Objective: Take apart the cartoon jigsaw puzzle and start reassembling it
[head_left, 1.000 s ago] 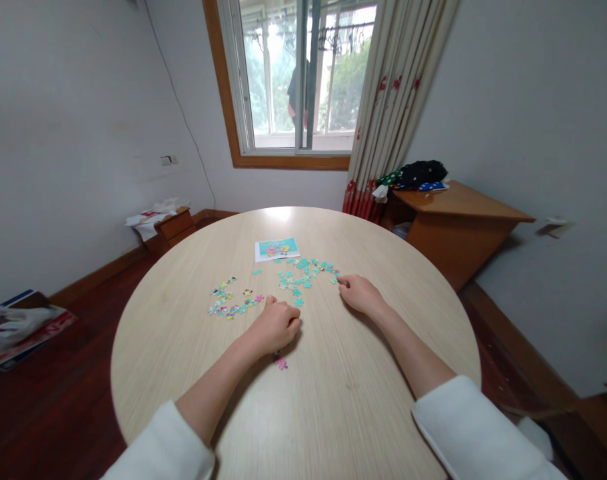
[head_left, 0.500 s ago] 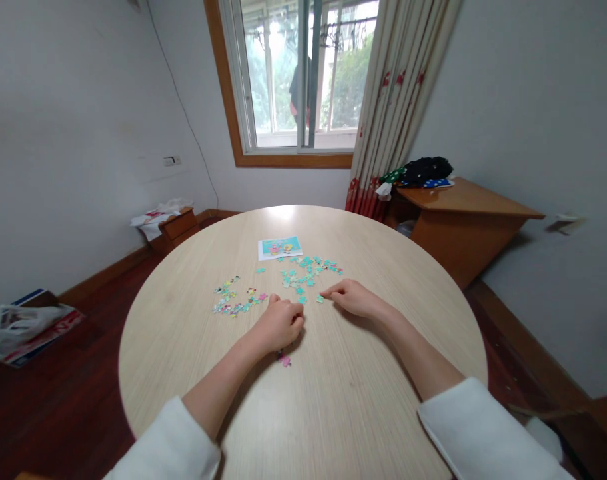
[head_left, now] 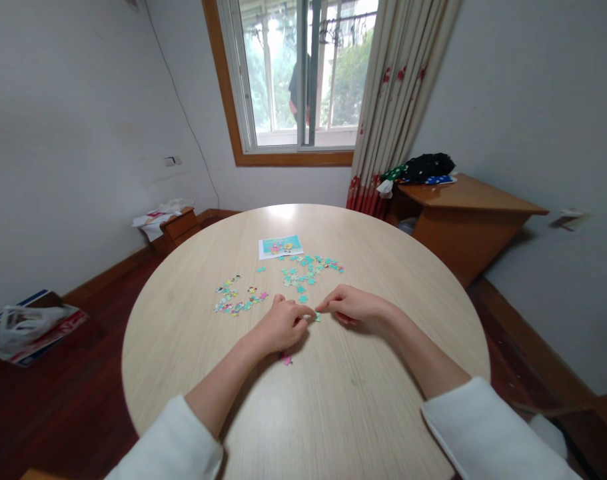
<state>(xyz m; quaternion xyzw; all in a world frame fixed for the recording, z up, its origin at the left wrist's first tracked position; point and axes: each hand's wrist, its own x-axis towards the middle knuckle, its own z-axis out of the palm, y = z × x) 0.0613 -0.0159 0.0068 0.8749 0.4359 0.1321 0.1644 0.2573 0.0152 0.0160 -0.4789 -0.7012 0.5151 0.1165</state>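
Observation:
A small light-green puzzle piece (head_left: 317, 317) lies on the table between my two hands. My left hand (head_left: 284, 324) reaches in from the left, its index fingertip at the piece and the other fingers curled under. From the right, my right hand (head_left: 352, 306) has its fingertips closed at the piece's upper edge. A pink puzzle piece (head_left: 286, 359) shows partly below my left wrist. Beyond the hands, a loose cluster of turquoise puzzle pieces (head_left: 310, 267) spreads out, and multicoloured puzzle pieces (head_left: 238, 305) lie to the left.
A picture card (head_left: 280, 247) with a turquoise scene lies behind the pieces on the round table (head_left: 383, 407). A wooden desk (head_left: 476, 197) bearing dark cloth stands at the back right. On the floor at left is a plastic bag (head_left: 27, 327).
My right hand has slid the light-green piece a little towards me. My left hand has moved slightly right, its index finger stretching to meet the piece.

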